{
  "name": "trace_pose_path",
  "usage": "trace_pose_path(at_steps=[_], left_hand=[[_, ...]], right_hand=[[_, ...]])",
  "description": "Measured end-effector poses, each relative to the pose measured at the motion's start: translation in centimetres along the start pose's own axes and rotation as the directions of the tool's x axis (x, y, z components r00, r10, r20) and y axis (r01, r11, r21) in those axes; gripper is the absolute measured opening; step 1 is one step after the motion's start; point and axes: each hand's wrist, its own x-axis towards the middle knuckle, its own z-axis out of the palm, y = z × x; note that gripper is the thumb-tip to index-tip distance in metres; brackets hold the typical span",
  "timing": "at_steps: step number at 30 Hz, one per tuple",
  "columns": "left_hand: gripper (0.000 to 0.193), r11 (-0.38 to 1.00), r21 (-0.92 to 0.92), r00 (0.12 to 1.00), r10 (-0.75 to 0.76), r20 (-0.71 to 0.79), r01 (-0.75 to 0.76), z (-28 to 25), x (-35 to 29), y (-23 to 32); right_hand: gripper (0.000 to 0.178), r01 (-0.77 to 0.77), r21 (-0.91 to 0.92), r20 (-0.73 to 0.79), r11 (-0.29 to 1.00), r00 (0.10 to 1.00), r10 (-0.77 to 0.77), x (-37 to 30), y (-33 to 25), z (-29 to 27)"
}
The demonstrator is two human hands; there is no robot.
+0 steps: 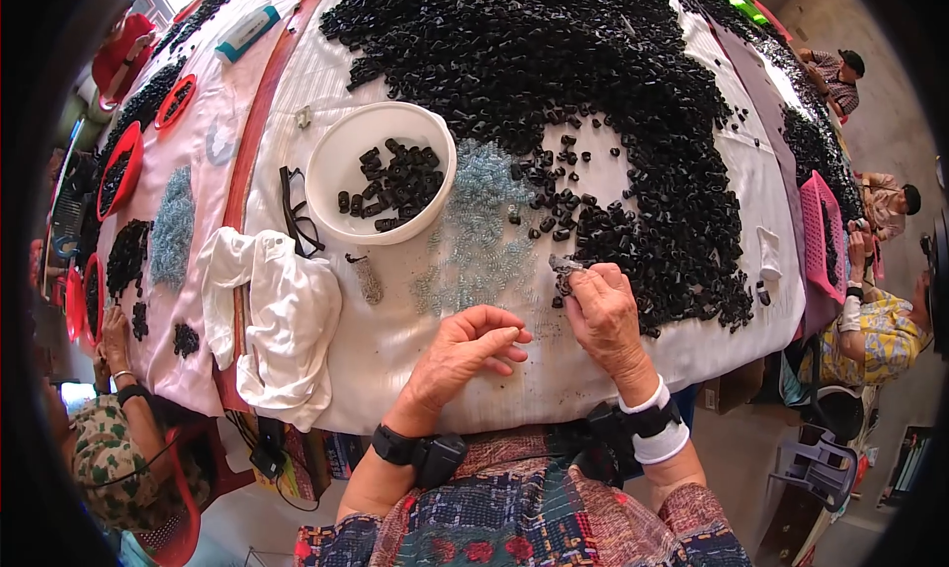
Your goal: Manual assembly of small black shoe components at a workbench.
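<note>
My left hand [467, 357] hovers over the white cloth with thumb and forefinger brought together. Anything between its fingertips is too small to make out. At the near edge of a heap of small black plastic parts [692, 261], my right hand [605, 315] is closed, its fingers bent downward. A small shiny greyish piece [564, 263] shows at its fingertips; whether it is gripped cannot be seen. Between the hands and a white bowl [326, 199] lies a pile of pale blue coil springs [482, 231]. Several black cylindrical parts [395, 176] sit in the bowl.
Left of the bowl are black-framed glasses [299, 211], a crumpled white garment [282, 320] and a small mesh-like piece [366, 280]. A white tube-shaped item [768, 253] and a pink basket [820, 236] are at right. Other people work at both sides.
</note>
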Motion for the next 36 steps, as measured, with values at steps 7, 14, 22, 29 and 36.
trace_pose_path(at_steps=[7,14,22,29,36], left_hand=[[0.022,0.997,-0.019,0.996,0.069,-0.049,-0.07,1.1,0.2,0.6],[0.015,0.996,0.011,0.995,0.093,0.022,-0.094,1.0,0.6,0.1],[0.013,0.997,-0.059,0.998,0.051,-0.023,-0.053,0.2,0.1,-0.6],[0.019,0.97,-0.198,0.985,0.121,-0.127,-0.144,-0.1,-0.3,-0.8],[0.023,0.972,-0.17,0.979,0.135,-0.15,-0.16,0.2,-0.7,-0.9]], right_hand=[[0.03,-0.006,0.167,-0.031,0.986,0.999,0.012,-0.4,-1.2,-1.3],[0.032,0.097,0.501,-0.048,0.86,0.995,-0.085,-1.4,-3.6,-1.4],[0.033,-0.058,0.603,-0.106,0.795,0.983,0.152,-2.4,-2.9,-1.0],[0.032,-0.071,0.479,-0.032,0.875,0.995,0.099,-3.0,-2.3,0.4],[0.023,0.044,0.181,-0.011,0.982,0.999,-0.042,-2.4,-2.9,1.4]])
